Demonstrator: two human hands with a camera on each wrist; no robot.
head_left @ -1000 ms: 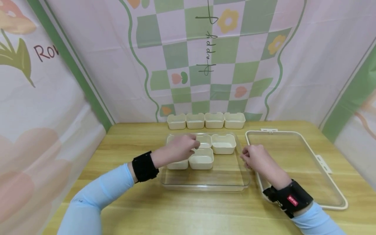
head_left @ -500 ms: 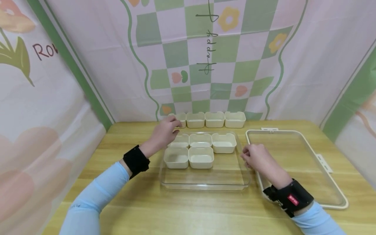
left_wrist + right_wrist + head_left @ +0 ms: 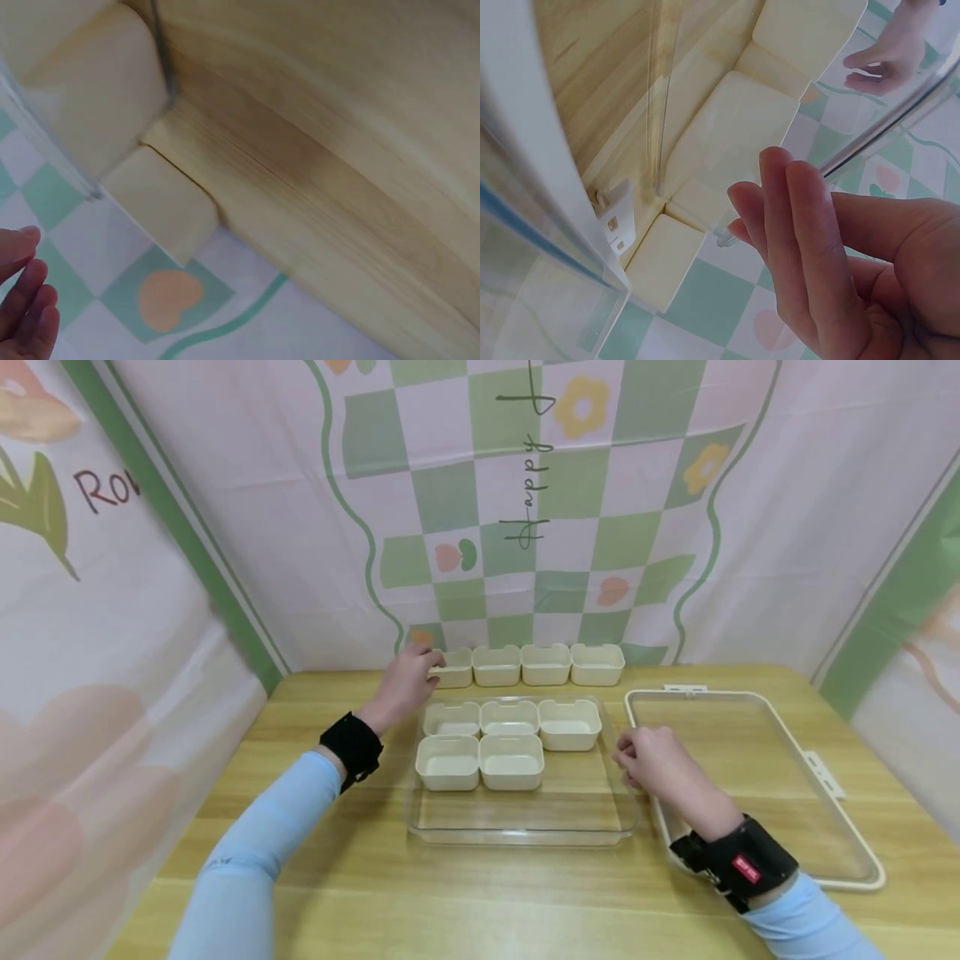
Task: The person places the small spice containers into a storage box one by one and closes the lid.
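My left hand (image 3: 407, 683) hovers at the left end of the back row, its fingertips right by the leftmost cream bin (image 3: 454, 672). In the left wrist view, the fingers (image 3: 28, 300) are loosely bent with nothing between them, apart from the back-row bin (image 3: 165, 199). A clear tray (image 3: 517, 837) sits mid-table with several cream bins inside, such as the front-left bin (image 3: 447, 768). My right hand (image 3: 651, 760) stays beside the tray's right rim, fingers (image 3: 810, 225) relaxed and holding nothing.
A clear lid with a white frame (image 3: 772, 793) and clips lies on the right, partly under my right forearm. Several more cream bins (image 3: 545, 667) line the table's back edge, against the printed cloth (image 3: 517, 510). Bare wood (image 3: 465, 902) shows in front of the tray.
My left hand has gone from over the tray to the left and back, reaching the end of the back row. My right hand has stayed in place; the bins look unmoved.
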